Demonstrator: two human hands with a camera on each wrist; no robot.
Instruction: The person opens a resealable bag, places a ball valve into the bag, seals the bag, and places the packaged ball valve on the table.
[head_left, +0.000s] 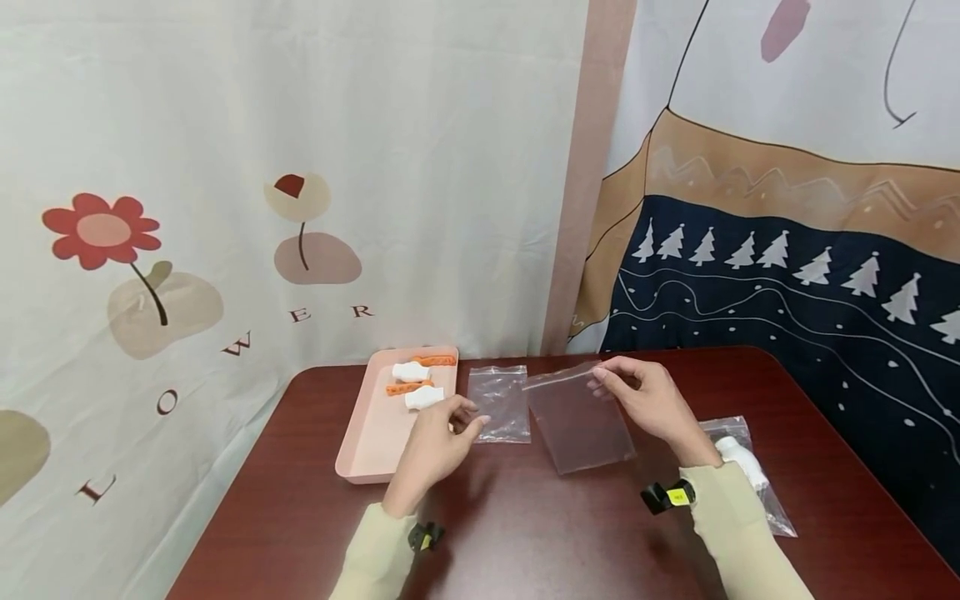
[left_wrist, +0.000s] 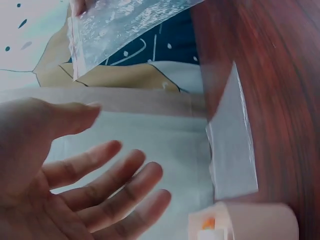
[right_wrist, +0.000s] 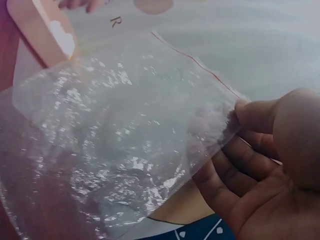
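Observation:
My right hand (head_left: 651,400) pinches a clear zip bag (head_left: 579,421) by one top corner. In the right wrist view the thumb and fingers grip the bag (right_wrist: 115,145) beside its red-lined zip edge, and nothing shows inside it. My left hand (head_left: 441,437) hovers between the pink tray and the bags, holding nothing. Its fingers are spread and relaxed in the left wrist view, apart from the held bag (left_wrist: 115,30). A second clear zip bag (head_left: 501,404) lies flat on the table between the hands.
The pink tray (head_left: 367,450) at the left holds white bottle-shaped pieces (head_left: 411,372) and orange pieces (head_left: 405,388). A filled zip bag with a white item (head_left: 738,458) lies partly behind the right forearm. A curtain (head_left: 450,183) hangs behind the dark red table (head_left: 540,533).

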